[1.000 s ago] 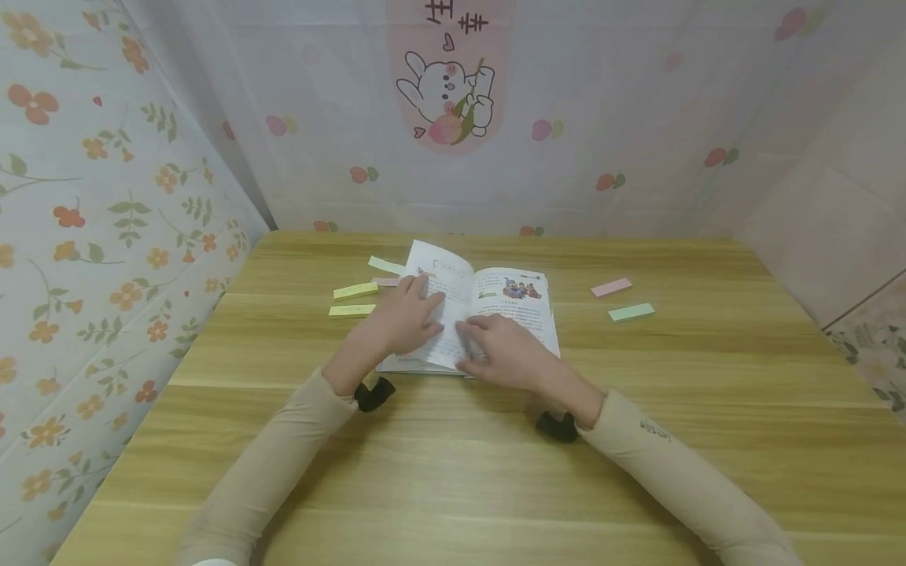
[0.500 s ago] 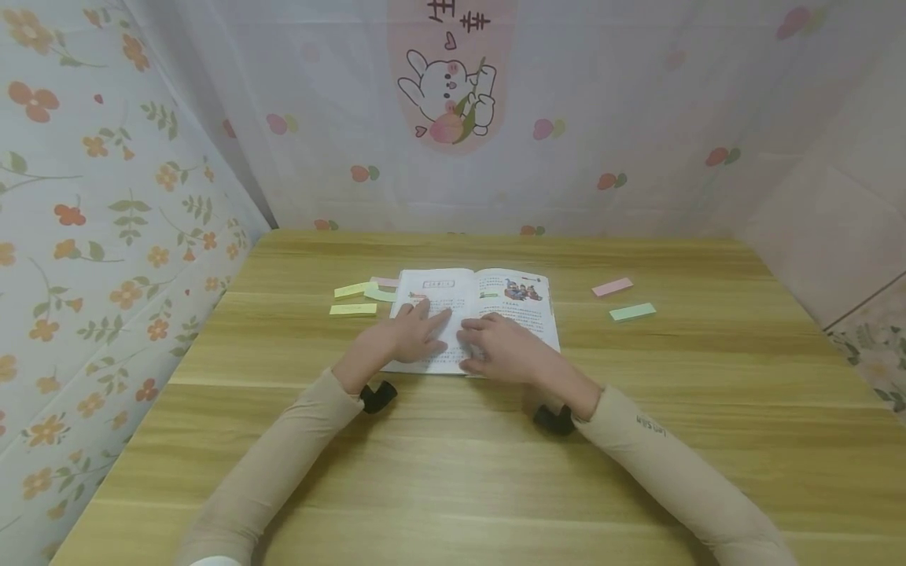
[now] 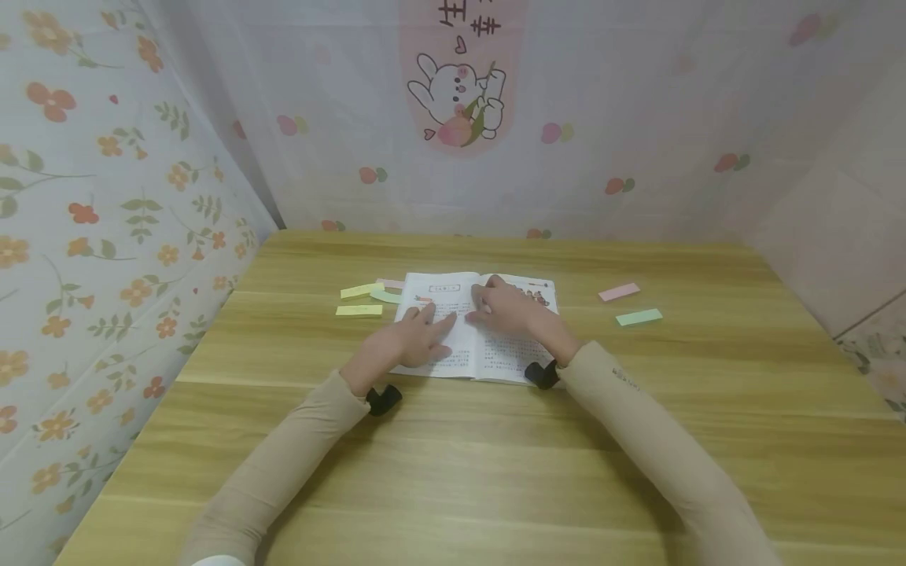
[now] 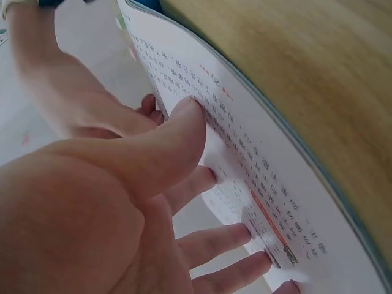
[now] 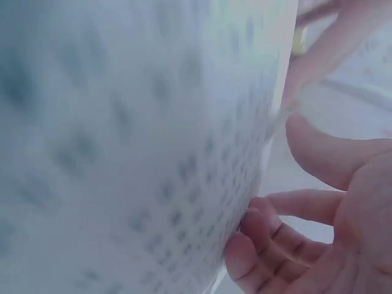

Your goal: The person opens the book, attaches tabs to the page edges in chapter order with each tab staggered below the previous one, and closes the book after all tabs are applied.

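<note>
- The open book (image 3: 473,351) lies in the far half of the table (image 3: 453,472), about midway between the left and right edges.
- The left hand (image 3: 416,338) rests on the left page (image 3: 442,299), its fingers spread and nearly straight; it grips nothing.
- The right hand (image 3: 506,306) is over the upper part of the right page (image 3: 513,358), close to the fold. Its fingers are bent, with the thumb apart from them, and they touch the paper; the right wrist view is blurred, so how firmly they press cannot be told.
- One second ago the left page was partly raised; now it lies down. The right hand has moved from the lower part of the fold toward its top.
- This suggests that the page is fully turned, and that smoothing along the fold is the present step.
- Toward the table's left edge, beside the book, lie two yellow strips (image 3: 359,310), a pale pink strip (image 3: 390,283) and a pale green strip (image 3: 385,296).
- Toward the table's right edge, apart from the book, lie a pink strip (image 3: 619,292) and a green strip (image 3: 639,317).
</note>
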### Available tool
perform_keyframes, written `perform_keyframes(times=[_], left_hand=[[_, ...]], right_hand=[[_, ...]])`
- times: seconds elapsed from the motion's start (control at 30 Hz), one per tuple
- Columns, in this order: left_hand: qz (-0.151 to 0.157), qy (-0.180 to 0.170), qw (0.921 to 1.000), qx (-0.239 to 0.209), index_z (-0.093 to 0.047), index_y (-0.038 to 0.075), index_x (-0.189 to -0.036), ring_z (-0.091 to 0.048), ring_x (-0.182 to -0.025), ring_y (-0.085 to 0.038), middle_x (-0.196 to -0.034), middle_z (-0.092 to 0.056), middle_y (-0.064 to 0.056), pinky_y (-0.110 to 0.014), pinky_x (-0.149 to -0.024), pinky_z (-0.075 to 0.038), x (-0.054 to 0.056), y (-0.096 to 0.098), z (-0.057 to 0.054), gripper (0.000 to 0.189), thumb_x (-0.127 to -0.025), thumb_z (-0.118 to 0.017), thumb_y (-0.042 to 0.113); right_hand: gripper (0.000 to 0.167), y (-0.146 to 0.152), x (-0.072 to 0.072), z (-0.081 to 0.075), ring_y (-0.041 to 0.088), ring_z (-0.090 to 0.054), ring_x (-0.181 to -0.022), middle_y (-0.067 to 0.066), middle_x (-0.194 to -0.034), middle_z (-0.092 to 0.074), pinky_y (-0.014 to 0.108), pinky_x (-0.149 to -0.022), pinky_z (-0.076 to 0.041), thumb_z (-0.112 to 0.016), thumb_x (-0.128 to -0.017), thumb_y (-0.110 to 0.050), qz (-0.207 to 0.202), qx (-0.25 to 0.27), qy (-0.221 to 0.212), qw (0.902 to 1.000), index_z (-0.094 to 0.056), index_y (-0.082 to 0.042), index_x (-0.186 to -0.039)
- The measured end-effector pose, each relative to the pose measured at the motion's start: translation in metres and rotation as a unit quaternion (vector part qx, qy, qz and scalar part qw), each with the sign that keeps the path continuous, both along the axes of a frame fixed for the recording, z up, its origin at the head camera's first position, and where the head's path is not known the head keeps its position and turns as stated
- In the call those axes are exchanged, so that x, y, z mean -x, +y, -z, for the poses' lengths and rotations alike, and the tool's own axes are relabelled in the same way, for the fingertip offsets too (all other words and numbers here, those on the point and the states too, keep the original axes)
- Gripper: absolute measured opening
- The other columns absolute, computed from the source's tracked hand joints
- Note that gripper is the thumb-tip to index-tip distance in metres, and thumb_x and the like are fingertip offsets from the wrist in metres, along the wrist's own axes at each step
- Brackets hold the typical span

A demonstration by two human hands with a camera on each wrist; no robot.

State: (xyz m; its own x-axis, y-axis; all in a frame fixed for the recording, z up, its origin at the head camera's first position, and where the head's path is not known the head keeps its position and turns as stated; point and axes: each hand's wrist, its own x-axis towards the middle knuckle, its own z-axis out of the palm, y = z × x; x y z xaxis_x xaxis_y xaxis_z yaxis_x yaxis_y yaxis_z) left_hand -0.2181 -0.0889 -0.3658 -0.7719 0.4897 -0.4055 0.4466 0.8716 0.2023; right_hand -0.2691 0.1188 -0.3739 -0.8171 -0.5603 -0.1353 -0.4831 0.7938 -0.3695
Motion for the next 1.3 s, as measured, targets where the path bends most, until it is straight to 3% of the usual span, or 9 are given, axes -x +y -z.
perform_keyframes(times=[0.1, 0.2, 0.4, 0.63, 1.07, 1.17, 1.3], left_hand=[[0.001, 0.003, 1.0, 0.004, -0.014, 0.015, -0.163, -0.011, -0.15, -0.046, -0.165, -0.006, -0.026, -0.059, -0.117, -0.023, -0.001, 0.001, 0.0, 0.066, -0.109, -0.041, 0.041], [0.002, 0.004, 1.0, 0.007, -0.014, 0.015, -0.163, -0.011, -0.15, -0.047, -0.165, -0.005, -0.026, -0.06, -0.117, -0.023, -0.002, 0.0, 0.0, 0.066, -0.109, -0.04, 0.041], [0.004, 0.003, 0.9999, 0.015, -0.014, 0.013, -0.163, -0.012, -0.149, -0.048, -0.165, -0.005, -0.027, -0.061, -0.116, -0.026, -0.003, -0.001, 0.0, 0.065, -0.109, -0.039, 0.04], [0.006, 0.011, 0.9996, 0.024, -0.014, 0.012, -0.163, -0.011, -0.149, -0.048, -0.165, -0.005, -0.027, -0.061, -0.116, -0.026, -0.004, -0.001, 0.002, 0.065, -0.11, -0.037, 0.041], [-0.011, 0.058, 0.9969, 0.052, -0.014, 0.015, -0.163, -0.017, -0.148, -0.048, -0.165, -0.008, -0.026, -0.063, -0.112, -0.032, -0.009, 0.009, 0.013, 0.066, -0.109, -0.038, 0.043], [-0.015, 0.061, 0.9966, 0.053, -0.015, 0.015, -0.163, -0.017, -0.148, -0.048, -0.165, -0.009, -0.025, -0.063, -0.112, -0.031, -0.008, 0.009, 0.015, 0.066, -0.108, -0.039, 0.043], [-0.015, 0.058, 0.9969, 0.051, -0.014, 0.015, -0.163, -0.016, -0.148, -0.048, -0.165, -0.007, -0.025, -0.063, -0.113, -0.03, -0.006, 0.008, 0.015, 0.066, -0.109, -0.038, 0.043]], right_hand=[[0.056, -0.001, 0.012, 0.0, 0.039, -0.052, -0.122, 0.033, -0.141, -0.044, 0.051, -0.1, -0.046, -0.055, -0.104, -0.038, 0.011, -0.02, -0.032, 0.9992, -0.047, 0.003, -0.142], [0.08, -0.003, 0.02, 0.002, 0.043, -0.038, -0.14, 0.034, -0.154, -0.032, 0.055, -0.113, -0.034, -0.052, -0.104, -0.045, 0.023, -0.042, -0.058, 0.9972, -0.019, 0.004, -0.158], [0.095, -0.008, 0.034, 0.004, 0.039, -0.027, -0.148, 0.026, -0.161, -0.026, 0.051, -0.119, -0.025, -0.052, -0.1, -0.057, 0.034, -0.057, -0.086, 0.994, -0.008, 0.001, -0.16], [0.096, -0.013, 0.041, 0.007, 0.039, -0.031, -0.146, 0.023, -0.159, -0.031, 0.05, -0.118, -0.028, -0.054, -0.098, -0.06, 0.035, -0.087, -0.085, 0.992, -0.009, -0.003, -0.161], [0.076, -0.015, 0.022, 0.001, 0.044, -0.042, -0.137, 0.033, -0.145, -0.046, 0.053, -0.113, -0.036, -0.054, -0.102, -0.05, -0.015, -0.145, -0.012, 0.9892, -0.037, 0.005, -0.152], [0.074, -0.012, 0.013, 0.0, 0.042, -0.05, -0.13, 0.034, -0.138, -0.051, 0.051, -0.109, -0.041, -0.055, -0.102, -0.049, -0.039, -0.142, 0.003, 0.9891, -0.041, 0.006, -0.149], [0.074, -0.009, -0.005, 0.0, 0.033, -0.062, -0.104, 0.028, -0.122, -0.06, 0.045, -0.095, -0.052, -0.058, -0.1, -0.048, -0.067, -0.124, 0.021, 0.9897, -0.045, 0.008, -0.147]])
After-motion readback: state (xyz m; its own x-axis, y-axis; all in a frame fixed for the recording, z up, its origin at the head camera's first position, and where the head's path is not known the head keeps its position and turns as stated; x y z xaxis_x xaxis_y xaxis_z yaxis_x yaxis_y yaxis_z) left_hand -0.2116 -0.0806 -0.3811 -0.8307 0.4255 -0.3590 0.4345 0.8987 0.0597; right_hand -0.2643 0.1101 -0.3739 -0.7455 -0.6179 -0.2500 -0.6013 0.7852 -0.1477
